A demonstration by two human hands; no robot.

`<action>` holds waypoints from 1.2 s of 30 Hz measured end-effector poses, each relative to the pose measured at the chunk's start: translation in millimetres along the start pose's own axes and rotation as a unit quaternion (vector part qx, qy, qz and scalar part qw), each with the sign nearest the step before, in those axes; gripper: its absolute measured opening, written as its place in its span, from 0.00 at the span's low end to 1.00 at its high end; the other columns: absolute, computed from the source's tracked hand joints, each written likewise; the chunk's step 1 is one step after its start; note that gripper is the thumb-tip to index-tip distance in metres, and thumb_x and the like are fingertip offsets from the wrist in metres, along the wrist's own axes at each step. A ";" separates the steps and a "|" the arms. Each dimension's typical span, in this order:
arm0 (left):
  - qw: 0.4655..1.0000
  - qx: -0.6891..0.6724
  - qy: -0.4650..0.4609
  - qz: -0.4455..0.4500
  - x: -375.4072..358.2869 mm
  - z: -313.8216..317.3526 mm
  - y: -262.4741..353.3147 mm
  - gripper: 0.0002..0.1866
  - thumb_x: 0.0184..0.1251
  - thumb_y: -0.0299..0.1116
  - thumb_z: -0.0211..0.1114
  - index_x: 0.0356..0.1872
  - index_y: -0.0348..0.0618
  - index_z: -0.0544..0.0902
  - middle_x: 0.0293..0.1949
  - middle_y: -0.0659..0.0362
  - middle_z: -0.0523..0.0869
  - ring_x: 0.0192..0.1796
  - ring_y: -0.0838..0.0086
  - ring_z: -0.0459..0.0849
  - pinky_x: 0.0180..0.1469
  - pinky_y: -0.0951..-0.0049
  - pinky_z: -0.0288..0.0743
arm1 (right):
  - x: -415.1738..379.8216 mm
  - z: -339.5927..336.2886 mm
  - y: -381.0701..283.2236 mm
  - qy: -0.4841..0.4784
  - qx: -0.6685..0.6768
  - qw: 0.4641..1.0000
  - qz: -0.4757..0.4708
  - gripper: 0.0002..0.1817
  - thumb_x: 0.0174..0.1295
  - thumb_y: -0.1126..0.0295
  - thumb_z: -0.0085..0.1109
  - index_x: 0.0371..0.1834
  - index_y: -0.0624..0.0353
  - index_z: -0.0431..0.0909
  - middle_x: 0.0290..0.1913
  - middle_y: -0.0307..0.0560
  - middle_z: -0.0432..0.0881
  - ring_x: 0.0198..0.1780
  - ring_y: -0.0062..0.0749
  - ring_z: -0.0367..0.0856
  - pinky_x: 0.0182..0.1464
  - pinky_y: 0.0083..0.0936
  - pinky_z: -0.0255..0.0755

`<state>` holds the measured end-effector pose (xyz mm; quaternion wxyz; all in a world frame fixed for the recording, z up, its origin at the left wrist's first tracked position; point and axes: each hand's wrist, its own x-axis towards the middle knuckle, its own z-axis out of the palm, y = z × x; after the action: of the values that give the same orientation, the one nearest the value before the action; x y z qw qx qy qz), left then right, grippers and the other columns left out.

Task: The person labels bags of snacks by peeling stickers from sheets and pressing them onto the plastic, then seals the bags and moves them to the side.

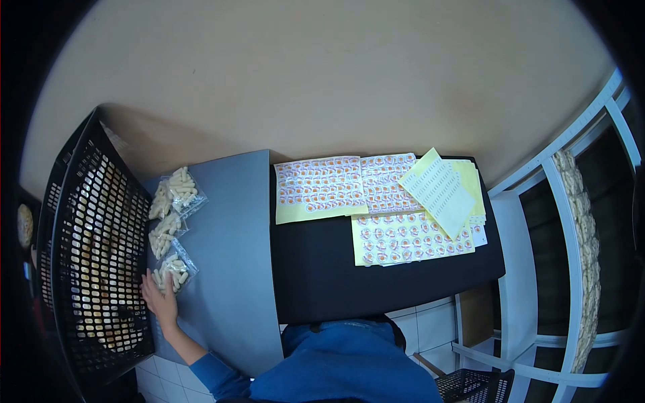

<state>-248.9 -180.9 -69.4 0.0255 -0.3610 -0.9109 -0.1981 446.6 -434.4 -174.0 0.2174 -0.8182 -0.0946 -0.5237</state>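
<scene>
My left hand (158, 299) lies flat on the grey table surface (228, 269), fingers spread, touching the nearest clear bag of small white pieces (176, 269). Two more such bags, one (163, 233) in the middle and one (180, 190) farther away, lie in a row beside the black mesh basket (87, 255). My right hand is out of sight. A blue sleeve (215, 376) covers my left arm.
Sheets of round orange stickers (319, 188) (410, 238) and yellow backing papers (440, 191) lie on the black table (336, 275). A white shelf frame (557, 221) stands at the right. Another black basket (474, 386) sits on the tiled floor.
</scene>
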 end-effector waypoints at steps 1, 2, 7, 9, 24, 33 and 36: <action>0.999 0.014 -0.018 -0.029 -0.2 4.1 -3.9 0.40 0.49 0.45 0.67 0.62 0.43 0.58 0.63 0.46 0.57 0.66 0.52 0.52 0.65 0.60 0.49 | 2.5 16.5 -20.2 -0.003 0.001 1.000 -0.011 0.16 0.51 0.75 0.55 0.45 0.68 0.71 0.44 0.54 0.75 0.46 0.42 0.74 0.53 0.33 0.66; 1.000 0.010 -0.013 -0.001 -5.0 11.8 -3.4 0.40 0.50 0.46 0.66 0.62 0.41 0.58 0.63 0.45 0.56 0.65 0.52 0.53 0.64 0.60 0.50 | 3.6 30.4 -41.6 -0.008 0.001 1.000 -0.020 0.17 0.51 0.75 0.55 0.45 0.68 0.71 0.44 0.54 0.75 0.46 0.43 0.74 0.53 0.33 0.65; 0.995 -0.053 -0.070 0.047 -21.8 12.3 29.9 0.43 0.48 0.47 0.68 0.62 0.39 0.56 0.65 0.43 0.50 0.66 0.49 0.50 0.64 0.57 0.49 | -4.7 68.1 -213.8 -0.064 0.242 0.965 -0.076 0.18 0.53 0.76 0.54 0.48 0.67 0.67 0.47 0.55 0.71 0.51 0.43 0.70 0.57 0.34 0.62; 0.993 -0.041 -0.078 0.080 -36.4 17.4 48.4 0.45 0.47 0.47 0.68 0.62 0.39 0.54 0.65 0.42 0.49 0.66 0.49 0.50 0.65 0.57 0.48 | -21.6 44.1 -311.3 -0.141 0.415 0.895 -0.084 0.14 0.52 0.78 0.54 0.43 0.67 0.69 0.43 0.50 0.73 0.47 0.39 0.71 0.52 0.32 0.64; 0.914 -0.187 -0.234 0.272 -108.0 37.9 183.7 0.38 0.49 0.51 0.66 0.53 0.35 0.59 0.62 0.37 0.51 0.65 0.46 0.47 0.62 0.51 0.41 | -75.6 -122.8 -506.1 -0.694 0.701 0.162 -0.013 0.05 0.55 0.76 0.57 0.32 0.68 0.75 0.29 0.44 0.78 0.34 0.20 0.77 0.37 0.16 0.70; 0.666 -0.590 -0.330 0.316 -76.5 5.8 294.2 0.22 0.48 0.23 0.65 0.46 0.35 0.68 0.40 0.56 0.78 0.47 0.75 0.75 0.52 0.73 0.66 | 2.7 -105.0 -523.8 -0.607 0.764 0.215 -0.049 0.05 0.54 0.74 0.58 0.29 0.66 0.76 0.30 0.44 0.77 0.32 0.21 0.74 0.34 0.16 0.67; 0.628 -0.642 -0.338 0.282 -77.0 -4.7 313.4 0.18 0.51 0.20 0.63 0.44 0.36 0.70 0.32 0.60 0.78 0.36 0.81 0.78 0.40 0.82 0.71 | 13.8 -112.0 -528.0 -0.566 0.793 0.224 -0.022 0.05 0.55 0.75 0.57 0.32 0.65 0.75 0.32 0.43 0.76 0.32 0.20 0.73 0.35 0.15 0.67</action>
<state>16.8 -25.5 27.7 -0.4674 -0.5670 -0.3512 -0.5803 159.2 -17.7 14.0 0.6327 -0.3049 -0.5776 0.4161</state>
